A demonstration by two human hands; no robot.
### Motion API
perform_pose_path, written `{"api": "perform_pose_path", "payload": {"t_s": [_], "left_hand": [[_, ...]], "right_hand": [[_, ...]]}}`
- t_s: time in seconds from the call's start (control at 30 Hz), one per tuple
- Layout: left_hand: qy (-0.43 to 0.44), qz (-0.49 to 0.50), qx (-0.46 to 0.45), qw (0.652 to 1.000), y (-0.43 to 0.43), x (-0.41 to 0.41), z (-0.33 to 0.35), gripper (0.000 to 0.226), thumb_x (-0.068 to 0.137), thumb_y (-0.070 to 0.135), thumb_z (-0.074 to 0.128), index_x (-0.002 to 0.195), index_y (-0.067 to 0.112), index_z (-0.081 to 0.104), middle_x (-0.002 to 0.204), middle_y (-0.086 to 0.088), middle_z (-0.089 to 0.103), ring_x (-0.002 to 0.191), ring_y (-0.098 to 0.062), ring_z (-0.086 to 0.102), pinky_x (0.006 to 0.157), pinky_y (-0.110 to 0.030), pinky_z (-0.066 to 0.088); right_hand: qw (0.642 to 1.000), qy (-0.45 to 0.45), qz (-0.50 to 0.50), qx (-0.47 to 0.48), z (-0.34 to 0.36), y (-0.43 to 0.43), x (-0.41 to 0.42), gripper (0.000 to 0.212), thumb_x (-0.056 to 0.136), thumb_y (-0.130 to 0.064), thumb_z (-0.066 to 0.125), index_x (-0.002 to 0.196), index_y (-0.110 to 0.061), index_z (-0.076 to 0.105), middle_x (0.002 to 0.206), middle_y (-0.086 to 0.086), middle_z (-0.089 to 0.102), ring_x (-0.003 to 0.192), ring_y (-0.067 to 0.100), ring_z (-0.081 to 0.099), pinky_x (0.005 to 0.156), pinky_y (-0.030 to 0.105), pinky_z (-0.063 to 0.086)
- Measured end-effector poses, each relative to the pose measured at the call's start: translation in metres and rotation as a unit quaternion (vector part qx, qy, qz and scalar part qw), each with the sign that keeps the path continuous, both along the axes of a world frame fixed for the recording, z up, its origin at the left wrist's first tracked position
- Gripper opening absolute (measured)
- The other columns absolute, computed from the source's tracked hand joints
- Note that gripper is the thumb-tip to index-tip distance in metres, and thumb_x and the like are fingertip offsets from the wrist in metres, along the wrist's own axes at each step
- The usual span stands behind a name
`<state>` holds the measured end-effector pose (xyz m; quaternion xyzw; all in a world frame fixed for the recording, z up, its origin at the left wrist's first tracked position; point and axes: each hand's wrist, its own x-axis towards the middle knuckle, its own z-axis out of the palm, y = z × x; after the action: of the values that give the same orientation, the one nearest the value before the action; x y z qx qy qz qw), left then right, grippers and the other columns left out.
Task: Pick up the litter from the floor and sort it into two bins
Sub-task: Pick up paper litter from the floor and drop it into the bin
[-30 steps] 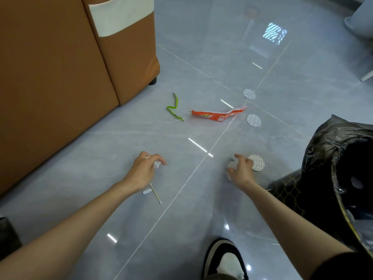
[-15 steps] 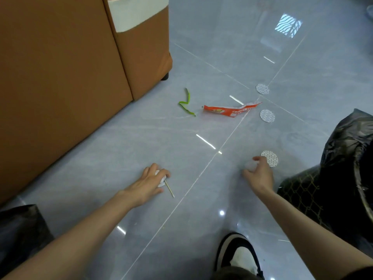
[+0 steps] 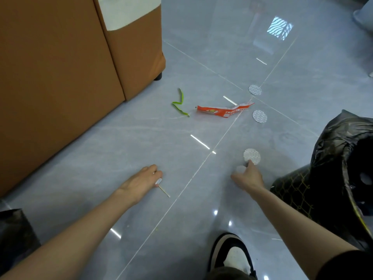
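Progress: early. The left hand (image 3: 144, 179) pinches a white scrap (image 3: 158, 181) above a stick (image 3: 164, 191) on the floor (image 3: 121, 148). The right hand (image 3: 248, 176) grips a wad (image 3: 240, 169), one finger touching the near disc (image 3: 251, 155). Left to collect: mid disc (image 3: 259, 116), far disc (image 3: 254, 89), wrapper (image 3: 224, 111), green strip (image 3: 179, 104). The bin (image 3: 343, 158) stands at right

Both forearms reached forward and down toward the floor. The left hand (image 3: 144, 179) lay knuckles up, its fingertips pinching a white scrap (image 3: 158, 181). The right hand (image 3: 249, 176) pointed its forefinger ahead with the other fingers bent; what it held was too blurred to tell.
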<state>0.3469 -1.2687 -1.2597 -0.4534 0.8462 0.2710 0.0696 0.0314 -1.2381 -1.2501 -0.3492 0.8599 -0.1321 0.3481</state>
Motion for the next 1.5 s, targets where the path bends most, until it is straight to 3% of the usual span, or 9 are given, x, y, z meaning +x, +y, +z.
{"api": "perform_pose_path", "payload": {"t_s": [0.2, 0.3, 0.43, 0.5, 0.6, 0.9, 1.2, 1.33, 1.5], "left_hand": [[-0.036, -0.02, -0.04, 0.998, 0.006, -0.001, -0.009, 0.01, 0.099, 0.011, 0.039, 0.106, 0.011, 0.046, 0.114, -0.007, 0.04, 0.106, -0.023, 0.043, 0.088, -0.03, 0.038], [0.016, 0.051, 0.002, 0.999, 0.006, -0.001, -0.009, 0.022, 0.096, 0.005, 0.04, 0.084, 0.024, 0.039, 0.1, -0.006, 0.044, 0.093, -0.024, 0.046, 0.074, -0.025, 0.031], [0.125, 0.234, 0.091, 0.96, 0.004, -0.001, -0.006, 0.028, 0.097, 0.008, 0.042, 0.074, 0.023, 0.035, 0.084, -0.001, 0.05, 0.075, -0.017, 0.05, 0.062, -0.022, 0.035], [0.182, 0.34, 0.118, 0.915, 0.002, -0.003, -0.004, 0.02, 0.096, 0.009, 0.045, 0.077, 0.016, 0.041, 0.079, -0.003, 0.054, 0.066, -0.011, 0.053, 0.058, -0.015, 0.039], [0.245, 0.448, 0.137, 0.849, -0.003, -0.004, -0.004, 0.021, 0.092, 0.007, 0.05, 0.075, 0.017, 0.041, 0.078, -0.006, 0.054, 0.063, -0.017, 0.051, 0.066, -0.027, 0.044], [0.346, 0.474, 0.178, 0.79, -0.006, -0.015, 0.016, 0.015, 0.094, 0.006, 0.048, 0.107, 0.013, 0.052, 0.082, -0.001, 0.053, 0.068, -0.008, 0.053, 0.057, -0.014, 0.049], [0.365, 0.484, 0.155, 0.78, -0.003, -0.021, 0.044, 0.02, 0.095, 0.006, 0.045, 0.111, 0.008, 0.057, 0.091, -0.004, 0.055, 0.074, -0.009, 0.053, 0.067, -0.021, 0.051], [0.401, 0.503, 0.139, 0.753, 0.003, -0.012, 0.079, 0.023, 0.095, 0.007, 0.045, 0.115, 0.007, 0.057, 0.09, -0.003, 0.055, 0.073, -0.008, 0.053, 0.065, -0.019, 0.051], [0.441, 0.531, 0.08, 0.719, 0.013, 0.027, 0.147, 0.02, 0.095, 0.01, 0.044, 0.11, 0.011, 0.058, 0.084, 0.002, 0.054, 0.072, -0.008, 0.053, 0.07, -0.021, 0.053]], "right_hand": [[0.961, 0.02, 0.274, -0.001, 0.006, 0.026, 0.057, 0.072, 0.079, -0.022, 0.065, 0.144, -0.023, 0.034, 0.134, 0.001, 0.055, 0.118, 0.024, 0.055, 0.088, 0.026, 0.042], [0.945, -0.001, 0.326, -0.001, 0.013, 0.026, 0.076, 0.065, 0.08, -0.023, 0.063, 0.14, -0.022, 0.038, 0.135, 0.003, 0.055, 0.119, 0.023, 0.053, 0.089, 0.025, 0.041], [0.953, -0.061, 0.297, -0.013, 0.024, 0.012, 0.086, 0.061, 0.079, -0.023, 0.065, 0.134, -0.023, 0.037, 0.119, 0.009, 0.058, 0.096, 0.024, 0.057, 0.076, 0.024, 0.041], [0.954, -0.081, 0.289, -0.02, 0.027, 0.001, 0.086, 0.062, 0.079, -0.021, 0.066, 0.133, -0.022, 0.034, 0.114, 0.009, 0.056, 0.091, 0.023, 0.055, 0.071, 0.024, 0.041], [0.949, -0.085, 0.303, 0.006, 0.026, -0.015, 0.086, 0.068, 0.082, -0.019, 0.065, 0.138, -0.018, 0.026, 0.108, 0.008, 0.051, 0.087, 0.023, 0.051, 0.064, 0.021, 0.041], [0.938, 0.02, 0.344, 0.04, 0.002, -0.029, 0.084, 0.062, 0.081, -0.019, 0.071, 0.131, -0.005, 0.035, 0.132, 0.017, 0.037, 0.119, 0.034, 0.041, 0.095, 0.032, 0.037], [0.956, -0.047, 0.29, 0.016, 0.003, -0.021, 0.099, 0.044, 0.082, -0.014, 0.069, 0.1, -0.013, 0.029, 0.096, 0.012, 0.048, 0.082, 0.025, 0.046, 0.061, 0.029, 0.036], [0.966, -0.139, 0.216, -0.026, 0.036, -0.029, 0.126, 0.041, 0.077, -0.021, 0.075, 0.106, -0.016, 0.046, 0.101, 0.006, 0.056, 0.085, 0.02, 0.055, 0.067, 0.032, 0.05], [0.947, -0.192, 0.249, -0.066, 0.118, -0.051, 0.174, 0.036, 0.075, -0.024, 0.078, 0.105, -0.014, 0.061, 0.092, 0.002, 0.063, 0.079, 0.013, 0.059, 0.052, 0.02, 0.049]]}}
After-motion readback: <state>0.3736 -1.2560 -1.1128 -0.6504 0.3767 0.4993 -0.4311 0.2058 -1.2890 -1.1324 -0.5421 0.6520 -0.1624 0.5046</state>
